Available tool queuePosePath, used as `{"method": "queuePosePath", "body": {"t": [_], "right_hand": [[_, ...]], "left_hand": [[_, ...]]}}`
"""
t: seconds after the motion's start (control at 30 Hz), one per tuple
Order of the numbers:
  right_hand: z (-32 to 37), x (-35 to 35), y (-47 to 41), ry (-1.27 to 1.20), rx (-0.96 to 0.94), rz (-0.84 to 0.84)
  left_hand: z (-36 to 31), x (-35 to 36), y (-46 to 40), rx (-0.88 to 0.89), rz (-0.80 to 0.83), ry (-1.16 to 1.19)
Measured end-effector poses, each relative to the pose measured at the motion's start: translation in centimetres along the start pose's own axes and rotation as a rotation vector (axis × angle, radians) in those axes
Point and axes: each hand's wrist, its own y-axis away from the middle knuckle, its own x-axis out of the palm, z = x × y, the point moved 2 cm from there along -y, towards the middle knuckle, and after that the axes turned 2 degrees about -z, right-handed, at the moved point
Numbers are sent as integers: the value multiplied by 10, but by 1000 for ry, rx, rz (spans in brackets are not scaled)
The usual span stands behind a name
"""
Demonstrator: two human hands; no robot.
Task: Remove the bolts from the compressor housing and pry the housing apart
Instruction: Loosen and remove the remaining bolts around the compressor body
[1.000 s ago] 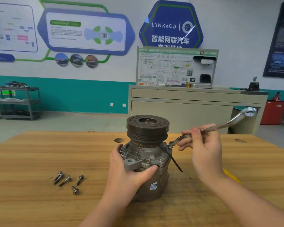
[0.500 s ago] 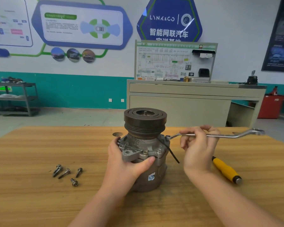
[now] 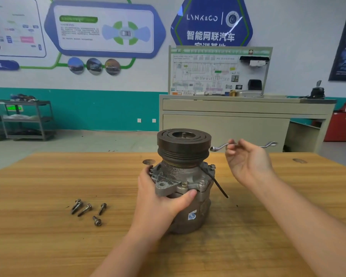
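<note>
Just ribbed pulley (image 3: pixel 183 144), gritty cast-alu compressor housing (image 3: pixel 185 182).

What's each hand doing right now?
Left hand: grips the compressor.
Right hand: pinches the wrench.

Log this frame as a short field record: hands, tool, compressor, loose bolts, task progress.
left hand: left hand grips the compressor housing, thumb across its front
right hand: right hand holds the wrench in its fingertips, raised beside the pulley
wrench: off the housing, touching no bolt
compressor: upright on the wooden table, pulley on top
loose bolts: four bolts lie on the table, left of the compressor
remaining: one bolt visible in the right flange
progress: housing not yet pried apart
</note>
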Motion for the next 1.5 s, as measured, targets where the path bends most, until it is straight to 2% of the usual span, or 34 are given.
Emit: {"method": "queuePosePath", "body": {"t": [0.13, 0.33, 0.43, 0.53, 0.6, 0.67, 0.73, 0.8, 0.87, 0.93, 1.0, 1.07, 1.13, 1.17, 1.33, 1.5], "right_hand": [[-2, -10, 27, 248, -344, -27], [-15, -7, 50, 609, -804, 76], [-20, -9, 58, 803, -1080, 288], [-28, -12, 66, 1120, -1411, 535], [-30, -11, 68, 1231, -1604, 551], [-29, -13, 66, 1183, -1560, 499], [-28, -15, 65, 984, -1339, 438], [-27, -16, 63, 723, -1090, 344], [-21, -17, 50, 478, -826, 157], [-12, -16, 32, 310, -442, 25], [-6, -15, 21, 172, -60, -20], [-1, -19, 18, -46, 98, -60], [4, -22, 19, -217, 63, -101], [5, -24, 22, -214, 11, -107], [2, -19, 42, 306, -441, 4], [-6, -11, 63, 654, -802, 192]], "left_hand": [[0, 1, 1, 5, -22, -6], [0, 2, 3, 17, -74, -17], [-1, 3, 4, 16, -95, -31], [-4, 3, 6, 20, -106, -26], [-6, 2, 7, 15, -87, -24], [-8, 2, 7, 5, -75, -17], [-9, 1, 7, -16, -55, 4], [-8, 0, 6, -43, -23, 28], [-6, -1, 4, -73, 20, 67], [-3, -3, 1, -94, 63, 88], [0, -6, -3, -96, 98, 85], [1, -7, -6, -92, 123, 80], [2, -8, -7, -92, 136, 76], [2, -8, -7, -94, 135, 80], [1, -7, -5, -90, 117, 114], [0, -6, -3, -71, 90, 121]]}}
